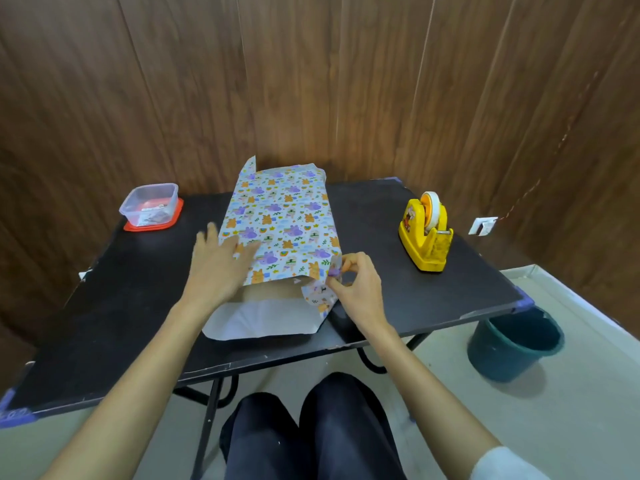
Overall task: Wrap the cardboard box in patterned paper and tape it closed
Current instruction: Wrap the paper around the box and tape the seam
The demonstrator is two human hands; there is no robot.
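Observation:
The patterned paper point(284, 220), printed with small animals, covers the top of the cardboard box in the middle of the black table point(131, 306). The box's near end point(270, 292) shows brown under the paper's edge. A white flap of the paper point(259, 323) lies flat on the table in front of it. My left hand point(218, 268) rests flat with straight fingers on the box's near left top. My right hand point(356, 289) pinches the side flap of paper point(320, 296) at the box's near right corner, folding it inward.
A yellow tape dispenser point(426, 233) stands on the table to the right. A clear plastic container on a red lid point(150, 207) sits at the back left. A dark green bucket point(512, 344) stands on the floor right of the table. Wooden walls enclose the corner.

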